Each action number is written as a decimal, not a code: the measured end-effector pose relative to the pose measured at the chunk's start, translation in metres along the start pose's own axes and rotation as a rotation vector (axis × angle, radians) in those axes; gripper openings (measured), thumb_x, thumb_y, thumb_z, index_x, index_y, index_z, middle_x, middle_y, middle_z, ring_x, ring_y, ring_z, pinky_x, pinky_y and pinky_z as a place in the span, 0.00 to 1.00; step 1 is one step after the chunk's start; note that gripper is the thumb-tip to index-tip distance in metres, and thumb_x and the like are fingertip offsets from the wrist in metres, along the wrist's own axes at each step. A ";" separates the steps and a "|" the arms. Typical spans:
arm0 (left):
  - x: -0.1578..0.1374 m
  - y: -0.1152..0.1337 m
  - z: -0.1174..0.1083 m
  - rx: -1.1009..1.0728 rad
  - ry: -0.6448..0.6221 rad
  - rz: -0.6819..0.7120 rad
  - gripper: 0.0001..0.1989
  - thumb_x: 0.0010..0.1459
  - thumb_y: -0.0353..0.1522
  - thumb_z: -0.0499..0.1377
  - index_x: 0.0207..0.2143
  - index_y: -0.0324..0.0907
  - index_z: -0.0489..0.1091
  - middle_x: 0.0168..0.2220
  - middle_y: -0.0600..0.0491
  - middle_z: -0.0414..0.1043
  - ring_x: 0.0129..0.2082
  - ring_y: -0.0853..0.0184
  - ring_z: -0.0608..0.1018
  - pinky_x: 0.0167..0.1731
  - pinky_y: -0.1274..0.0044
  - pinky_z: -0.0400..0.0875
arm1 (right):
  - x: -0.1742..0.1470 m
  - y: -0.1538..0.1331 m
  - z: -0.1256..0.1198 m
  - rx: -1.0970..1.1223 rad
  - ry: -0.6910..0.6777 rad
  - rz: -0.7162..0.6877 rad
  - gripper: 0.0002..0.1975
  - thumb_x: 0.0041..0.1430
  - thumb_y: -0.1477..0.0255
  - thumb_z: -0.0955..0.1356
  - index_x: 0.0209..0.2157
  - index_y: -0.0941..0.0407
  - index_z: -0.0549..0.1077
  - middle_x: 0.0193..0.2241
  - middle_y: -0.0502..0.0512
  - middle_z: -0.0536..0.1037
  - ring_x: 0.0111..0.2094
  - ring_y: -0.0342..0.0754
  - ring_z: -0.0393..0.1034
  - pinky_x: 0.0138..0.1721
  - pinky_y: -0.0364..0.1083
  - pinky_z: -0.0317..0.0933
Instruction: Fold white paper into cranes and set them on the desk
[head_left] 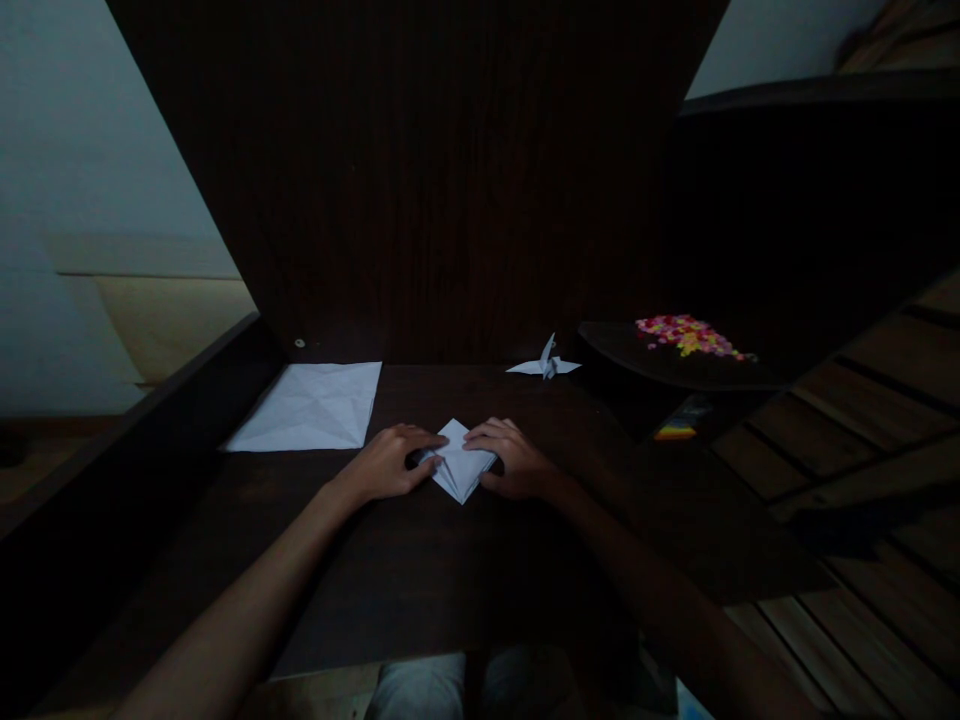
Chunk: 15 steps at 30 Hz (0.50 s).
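Observation:
A small white folded paper, diamond-shaped with several layers, lies on the dark desk between my two hands. My left hand grips its left corner, with the forefinger on the upper edge and the thumb by a fold lower down. On the other side, my right hand has its fingers over the upper right edge and its thumb at the right corner. Beyond it sits a finished paper crane with spread wings. To the left lies a white, creased sheet of paper.
The dark wooden desk has a raised side board at the left and a tall back panel. A curved shelf at the right carries a pile of small pink and yellow pieces. Below it is a rainbow-coloured item.

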<state>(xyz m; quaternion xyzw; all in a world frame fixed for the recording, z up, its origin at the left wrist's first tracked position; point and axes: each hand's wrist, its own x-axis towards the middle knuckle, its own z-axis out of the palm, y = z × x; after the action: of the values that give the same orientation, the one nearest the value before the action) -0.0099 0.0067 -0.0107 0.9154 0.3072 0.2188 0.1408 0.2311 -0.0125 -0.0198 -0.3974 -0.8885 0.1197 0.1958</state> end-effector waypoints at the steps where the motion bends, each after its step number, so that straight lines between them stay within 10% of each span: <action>1: 0.000 -0.001 0.001 0.001 0.013 -0.006 0.17 0.58 0.34 0.53 0.49 0.42 0.70 0.45 0.49 0.75 0.43 0.63 0.75 0.47 0.71 0.67 | 0.000 0.000 0.000 0.001 0.001 0.000 0.21 0.43 0.74 0.69 0.43 0.56 0.73 0.46 0.57 0.72 0.46 0.53 0.62 0.47 0.54 0.52; 15: 0.002 -0.001 0.012 0.000 0.015 -0.156 0.31 0.53 0.30 0.55 0.60 0.40 0.55 0.45 0.47 0.70 0.44 0.62 0.71 0.46 0.71 0.68 | 0.004 0.001 0.013 0.044 0.128 0.056 0.17 0.50 0.77 0.65 0.45 0.59 0.70 0.41 0.59 0.74 0.43 0.51 0.63 0.46 0.50 0.57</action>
<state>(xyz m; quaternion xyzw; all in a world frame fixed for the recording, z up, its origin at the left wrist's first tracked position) -0.0034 0.0068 -0.0205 0.8870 0.3784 0.2143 0.1553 0.2237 -0.0098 -0.0305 -0.4244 -0.8599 0.1192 0.2574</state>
